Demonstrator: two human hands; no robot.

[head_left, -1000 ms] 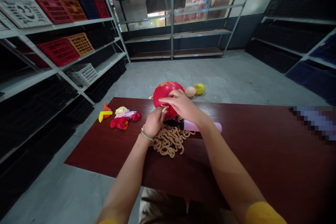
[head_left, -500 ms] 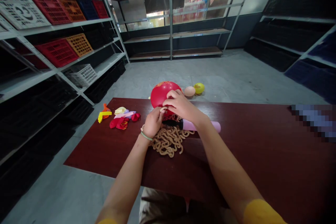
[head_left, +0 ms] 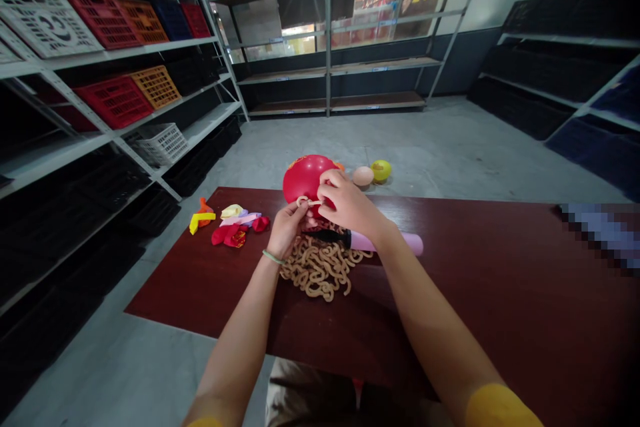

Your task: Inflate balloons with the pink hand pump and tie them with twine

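A round, inflated red balloon [head_left: 306,179] with gold print sits just beyond my hands; its neck is hidden by my fingers. My left hand [head_left: 289,227] is closed, pinching one end of a thin beige looped band [head_left: 303,201]. With bent fingers, my right hand [head_left: 345,200] grips the band's other end, close against the balloon. Below my hands lies a heap of curly beige strands [head_left: 320,270]. Across the heap rests a pink hand pump [head_left: 385,241] with a black nozzle pointing left. A green bracelet [head_left: 273,257] circles my left wrist.
Uninflated balloons [head_left: 235,225] in several colours lie on the left of the dark red table [head_left: 480,280]. Beyond its far edge are a pale pink balloon [head_left: 363,177] and a yellow-green balloon [head_left: 381,171]. Shelves with plastic crates [head_left: 117,101] stand at the left; a pixelated patch covers the right side.
My left hand has shifted slightly left, and the beige band now shows drawn between both hands. The red balloon has moved a little left. My right fingers have curled in more.
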